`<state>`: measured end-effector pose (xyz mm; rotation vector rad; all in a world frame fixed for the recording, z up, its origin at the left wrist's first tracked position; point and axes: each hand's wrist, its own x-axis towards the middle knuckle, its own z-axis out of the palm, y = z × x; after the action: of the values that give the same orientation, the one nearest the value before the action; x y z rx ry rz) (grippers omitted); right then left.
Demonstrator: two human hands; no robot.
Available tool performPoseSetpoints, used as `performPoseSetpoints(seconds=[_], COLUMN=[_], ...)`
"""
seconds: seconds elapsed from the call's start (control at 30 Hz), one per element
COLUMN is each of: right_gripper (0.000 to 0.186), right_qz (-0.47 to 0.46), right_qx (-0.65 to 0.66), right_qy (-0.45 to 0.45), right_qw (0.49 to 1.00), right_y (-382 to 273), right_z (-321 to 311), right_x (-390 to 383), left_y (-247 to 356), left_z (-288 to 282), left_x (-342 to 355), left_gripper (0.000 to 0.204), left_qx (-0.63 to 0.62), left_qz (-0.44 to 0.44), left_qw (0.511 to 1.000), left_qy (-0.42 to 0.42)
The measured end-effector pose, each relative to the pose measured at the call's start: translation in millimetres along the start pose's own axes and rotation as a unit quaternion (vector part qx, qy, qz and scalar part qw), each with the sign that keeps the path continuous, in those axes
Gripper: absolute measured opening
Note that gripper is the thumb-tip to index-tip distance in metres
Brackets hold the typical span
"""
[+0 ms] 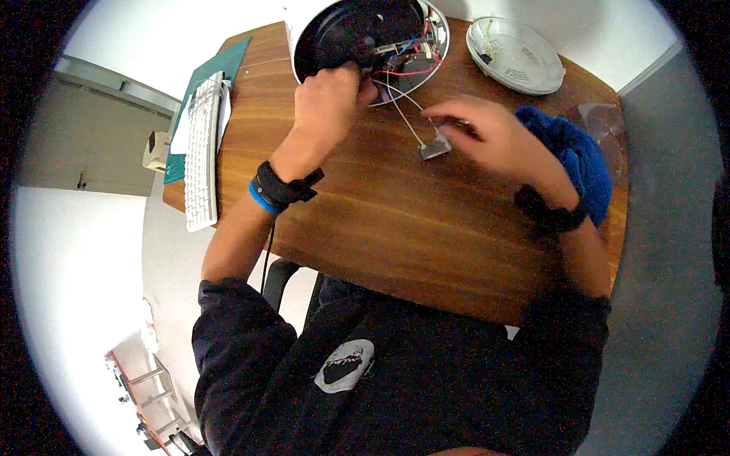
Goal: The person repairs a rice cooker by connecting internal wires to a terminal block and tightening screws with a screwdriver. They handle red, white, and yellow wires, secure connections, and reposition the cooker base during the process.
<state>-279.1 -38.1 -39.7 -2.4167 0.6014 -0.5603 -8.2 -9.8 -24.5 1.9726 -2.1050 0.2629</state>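
Observation:
A round, open appliance housing (334, 34) with a white rim and black inside stands at the far side of the table. Red, blue and white wires (414, 70) run through its right half. My left hand (327, 102) is closed at the near rim; its fingertips are hidden, and I cannot make out what they hold. Two thin white leads run from the housing to a small grey metallic part (436, 147) resting on the table. Right beside that part is my right hand (490, 133), blurred by motion, fingers curved around a dark gap.
A shallow white round cover (517, 57) with vents and a yellow wire lies at the back right. Near my right wrist sits a bunched blue cloth (589, 175), with clear plastic (601, 121) behind it. At left, a white keyboard (202, 156) overlaps a green mat (176, 163) on the wooden table (380, 228).

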Motion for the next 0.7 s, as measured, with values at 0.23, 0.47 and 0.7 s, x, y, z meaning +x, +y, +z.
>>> performPoseSetpoints(seconds=[0.23,0.47,0.7], right_gripper=[0.044,0.063,0.056], right_qz=[0.050,0.194,-0.048], right_qx=[-0.106,-0.194,-0.231], right_qy=[-0.052,-0.148,-0.058], right_qw=[0.992,0.950,0.970], right_y=[14.1,-10.9,-21.0], right_z=[-46.0,-49.2,-34.1], right_x=[-53.7,-44.7,-6.8], left_y=[-30.8,-69.4,-100.7], left_z=[-17.3,-38.1,-47.9], left_x=[25.2,66.4,98.2], left_gripper=[0.030,0.028,0.031], left_qx=[-0.115,-0.324,-0.375], left_qz=[0.036,-0.037,-0.036], left_qw=[0.992,0.941,0.908], left_qy=[0.041,-0.093,-0.184])
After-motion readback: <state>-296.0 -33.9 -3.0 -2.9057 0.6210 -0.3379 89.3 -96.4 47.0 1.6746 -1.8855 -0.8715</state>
